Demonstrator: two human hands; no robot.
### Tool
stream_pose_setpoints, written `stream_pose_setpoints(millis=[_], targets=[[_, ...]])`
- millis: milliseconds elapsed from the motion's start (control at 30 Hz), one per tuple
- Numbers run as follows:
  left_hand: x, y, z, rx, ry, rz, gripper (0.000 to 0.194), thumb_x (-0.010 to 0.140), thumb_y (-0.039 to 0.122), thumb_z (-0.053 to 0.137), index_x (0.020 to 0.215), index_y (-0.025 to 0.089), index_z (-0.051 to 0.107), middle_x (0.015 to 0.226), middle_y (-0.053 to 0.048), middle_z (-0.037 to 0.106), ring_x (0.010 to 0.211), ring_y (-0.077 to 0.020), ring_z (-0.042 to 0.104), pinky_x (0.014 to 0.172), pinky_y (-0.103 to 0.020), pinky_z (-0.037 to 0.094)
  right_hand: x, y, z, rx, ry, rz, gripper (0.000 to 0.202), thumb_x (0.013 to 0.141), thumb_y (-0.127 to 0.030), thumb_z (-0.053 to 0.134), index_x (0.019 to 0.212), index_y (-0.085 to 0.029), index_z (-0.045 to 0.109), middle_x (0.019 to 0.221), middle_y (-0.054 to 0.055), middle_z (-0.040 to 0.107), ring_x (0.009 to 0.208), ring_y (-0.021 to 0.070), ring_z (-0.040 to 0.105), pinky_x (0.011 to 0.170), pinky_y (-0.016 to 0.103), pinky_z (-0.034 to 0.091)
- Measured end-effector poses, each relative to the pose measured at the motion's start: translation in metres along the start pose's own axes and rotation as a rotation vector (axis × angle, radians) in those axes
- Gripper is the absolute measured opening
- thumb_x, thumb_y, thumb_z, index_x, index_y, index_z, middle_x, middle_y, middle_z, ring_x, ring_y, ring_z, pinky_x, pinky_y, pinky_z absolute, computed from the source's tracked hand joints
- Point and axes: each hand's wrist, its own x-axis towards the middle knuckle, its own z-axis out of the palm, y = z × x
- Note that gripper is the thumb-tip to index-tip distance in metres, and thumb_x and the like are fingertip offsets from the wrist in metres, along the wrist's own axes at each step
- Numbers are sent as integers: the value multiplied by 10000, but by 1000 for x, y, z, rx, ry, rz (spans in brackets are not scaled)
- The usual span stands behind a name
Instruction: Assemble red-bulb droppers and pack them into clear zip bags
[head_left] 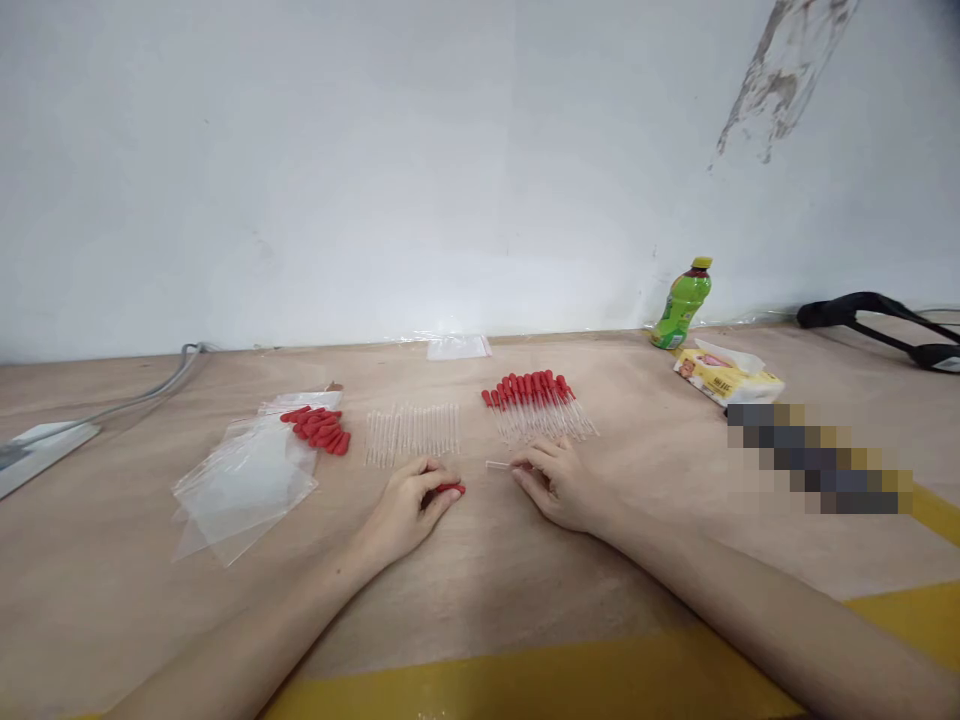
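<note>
My left hand is closed on a red rubber dropper bulb, whose end shows past the fingertips. Between the fingers of my right hand is a thin clear dropper tube, its end pointing left toward the bulb, with a gap between the two. Just beyond my left hand lies a row of clear tubes side by side. Past my right hand, droppers with red bulbs fitted lie in a fanned group. A pile of loose red bulbs rests farther left.
Clear plastic bags are spread at the left, partly under the loose bulbs. A white packet lies by the wall. At the right are a green bottle, a tissue pack and a black frame-like object. A grey cable runs at far left.
</note>
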Motion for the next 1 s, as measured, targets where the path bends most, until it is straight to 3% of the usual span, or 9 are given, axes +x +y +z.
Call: stream_pose_setpoints(millis=[133, 300, 600, 800, 1000], targets=[[3, 5, 3, -81, 68, -55, 171, 826, 273, 475, 841, 183, 620, 814, -27, 584, 760, -147, 540, 675, -264, 427, 1, -10, 1, 67, -26, -23, 128, 833, -221, 448, 845, -182, 569, 719, 5, 591, 655, 112, 516, 716, 288, 325], [1, 9, 7, -238, 29, -148, 182, 837, 311, 459, 876, 174, 573, 707, 9, 584, 613, -110, 516, 558, -216, 404, 1, -19, 0, 115, -67, -12, 134, 835, -227, 447, 864, -190, 573, 727, -10, 613, 605, 99, 512, 689, 289, 314], [1, 3, 16, -557, -13, -237, 208, 816, 328, 478, 864, 133, 533, 647, 8, 553, 568, -96, 532, 552, -221, 447, 0, -18, 10, 169, -71, -10, 152, 828, -251, 463, 863, -188, 598, 653, -19, 594, 578, 94, 491, 689, 279, 311], [-2, 1, 14, -556, -53, -224, 227, 814, 343, 480, 848, 134, 564, 628, 11, 536, 550, -86, 498, 526, -202, 418, 6, -13, 6, 168, -112, -86, 168, 836, -248, 470, 890, -198, 622, 688, -10, 622, 600, 98, 493, 688, 282, 273], [-3, 14, 4, -346, -148, -172, 209, 824, 309, 464, 802, 157, 605, 576, 33, 503, 527, -82, 446, 492, -183, 351, 9, -8, -2, -34, -137, -249, 201, 844, -232, 438, 887, -215, 633, 748, 9, 639, 573, 95, 449, 661, 303, 212]])
